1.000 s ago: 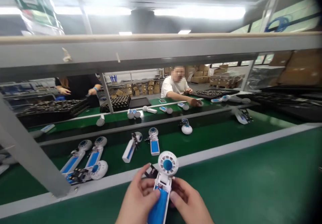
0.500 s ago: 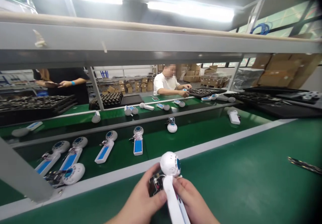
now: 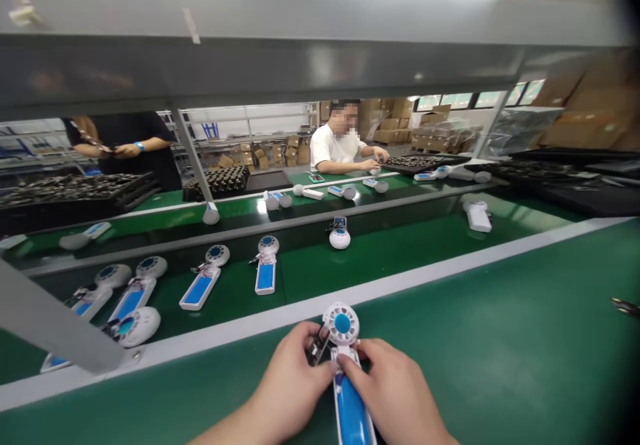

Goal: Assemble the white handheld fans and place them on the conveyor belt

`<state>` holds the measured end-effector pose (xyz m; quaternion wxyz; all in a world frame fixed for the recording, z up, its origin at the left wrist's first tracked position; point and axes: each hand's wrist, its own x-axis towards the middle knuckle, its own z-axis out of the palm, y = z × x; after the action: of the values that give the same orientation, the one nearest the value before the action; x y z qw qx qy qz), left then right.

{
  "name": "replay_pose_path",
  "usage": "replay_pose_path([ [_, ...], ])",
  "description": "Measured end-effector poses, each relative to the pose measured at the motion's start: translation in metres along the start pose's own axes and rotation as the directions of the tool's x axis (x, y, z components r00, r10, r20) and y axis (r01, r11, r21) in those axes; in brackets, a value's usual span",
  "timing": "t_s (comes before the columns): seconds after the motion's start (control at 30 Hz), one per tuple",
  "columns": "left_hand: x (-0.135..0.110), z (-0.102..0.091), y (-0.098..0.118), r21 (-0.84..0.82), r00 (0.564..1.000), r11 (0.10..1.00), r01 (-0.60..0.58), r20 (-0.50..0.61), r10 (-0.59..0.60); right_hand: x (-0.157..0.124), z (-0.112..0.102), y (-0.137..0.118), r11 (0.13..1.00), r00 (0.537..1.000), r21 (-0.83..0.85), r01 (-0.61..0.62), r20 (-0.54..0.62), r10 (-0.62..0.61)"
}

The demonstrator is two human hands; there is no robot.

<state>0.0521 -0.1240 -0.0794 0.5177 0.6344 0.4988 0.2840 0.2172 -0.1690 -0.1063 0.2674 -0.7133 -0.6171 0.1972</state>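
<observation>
Both my hands hold a white hand-held fan shell [image 3: 345, 358] with a round head, a blue centre and a blue insert down the handle, face up over the green table [image 3: 500, 338]. My left hand [image 3: 290, 381] pinches a small dark circuit board [image 3: 315, 348] hanging at the left of the fan's neck. My right hand [image 3: 395, 391] grips the handle just under the head, thumb pressed on the neck.
A green conveyor belt [image 3: 400, 251] behind the white strip carries several more fan shells [image 3: 265, 268]. A grey frame post [image 3: 45, 321] slants at left; a shelf beam [image 3: 300, 51] runs overhead. A seated person in white [image 3: 335, 148] and a standing person in black [image 3: 125, 148] work opposite.
The fan was turned from side-on to face up, with its blue handle insert showing again. My view tilted downward, and the shells on the belt have shifted.
</observation>
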Motion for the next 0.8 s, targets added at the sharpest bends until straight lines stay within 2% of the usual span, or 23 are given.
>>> replay_pose_path([
  [0.17,0.0,0.009,-0.013,0.003,0.994,0.997,-0.077,-0.083,0.077,0.001,0.006,0.025,0.95,0.979,0.25,0.19,0.025,-0.202],
  [0.33,0.003,0.012,-0.021,-0.089,0.995,0.992,-0.087,-0.056,0.083,0.008,0.012,0.033,0.918,0.975,0.349,0.188,0.047,-0.218],
  [0.4,0.002,0.011,-0.02,-0.099,0.995,0.991,-0.095,-0.052,0.09,0.009,0.015,0.03,0.913,0.977,0.362,0.19,0.02,-0.212],
  [0.5,-0.003,0.008,-0.015,-0.004,0.991,0.993,-0.116,-0.065,0.116,0.009,0.017,0.02,0.911,0.977,0.353,0.212,-0.056,-0.206],
  [0.67,-0.013,0.005,-0.011,0.136,0.971,0.975,-0.179,-0.136,0.197,-0.003,0.015,-0.004,0.901,0.942,0.289,0.324,-0.182,-0.281],
  [0.8,-0.012,0.001,-0.014,0.296,0.951,0.916,-0.27,-0.064,0.301,-0.006,0.015,-0.015,0.904,0.918,0.245,0.35,-0.283,-0.279],
])
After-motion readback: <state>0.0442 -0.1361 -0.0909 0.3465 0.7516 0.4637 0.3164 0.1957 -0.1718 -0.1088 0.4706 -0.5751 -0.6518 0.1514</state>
